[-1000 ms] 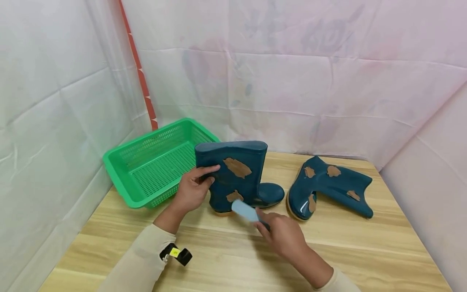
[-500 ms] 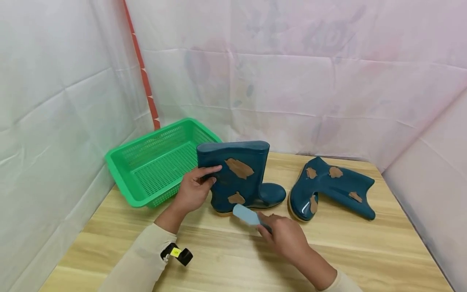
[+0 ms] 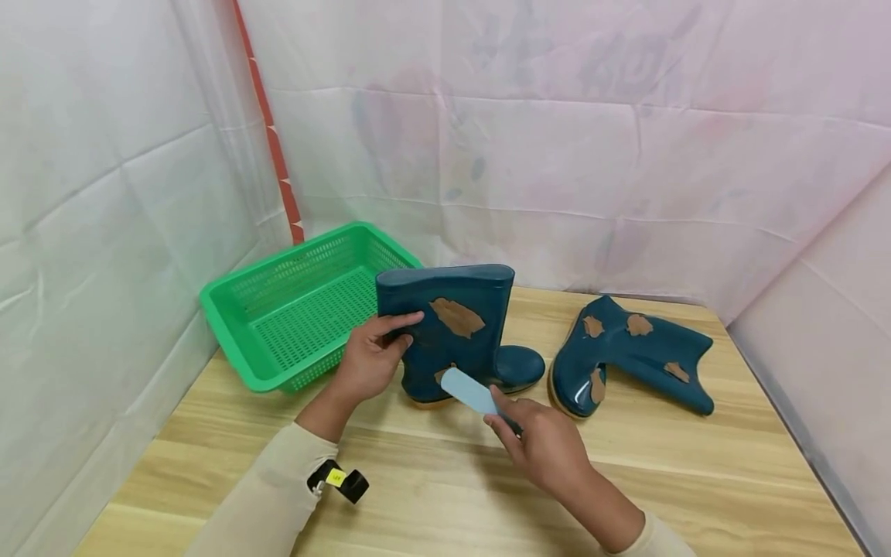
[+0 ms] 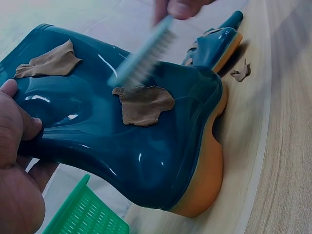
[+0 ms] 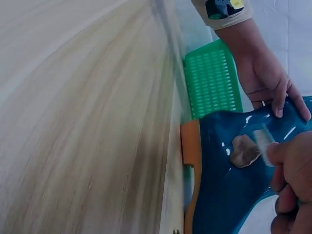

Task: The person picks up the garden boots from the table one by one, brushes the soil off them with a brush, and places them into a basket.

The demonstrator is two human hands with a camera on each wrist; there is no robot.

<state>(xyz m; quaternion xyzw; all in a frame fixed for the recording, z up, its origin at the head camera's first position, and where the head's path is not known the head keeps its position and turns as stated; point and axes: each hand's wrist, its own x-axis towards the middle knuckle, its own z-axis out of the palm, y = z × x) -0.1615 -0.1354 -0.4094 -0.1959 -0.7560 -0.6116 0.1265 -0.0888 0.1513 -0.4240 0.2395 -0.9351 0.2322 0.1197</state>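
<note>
A dark blue rubber boot [image 3: 431, 348] with a tan sole stands upright on the table, toe to the right. On its side are two brown, mud-like patches, an upper one [image 3: 457, 318] and a lower one [image 4: 146, 105]. My left hand [image 3: 367, 360] grips the back edge of the boot's shaft between thumb and fingers. In my right hand [image 3: 550, 445] I hold a light blue brush [image 3: 468, 391] by its handle. Its pale bristles [image 4: 155, 56] face the boot at the lower patch's edge, and the brush head partly covers that patch in the head view.
A second blue boot [image 3: 643, 352] lies on its side at the right, with several brown patches. Behind my left hand stands a green perforated basket [image 3: 244, 371]. A small brown scrap [image 4: 241, 71] shows by a sole. White sheets [image 3: 529, 162] enclose the wooden table [image 3: 418, 495].
The brush dips slightly below the lower patch half a second ago, then comes back up over it. My left hand keeps its hold and the boot stays in place.
</note>
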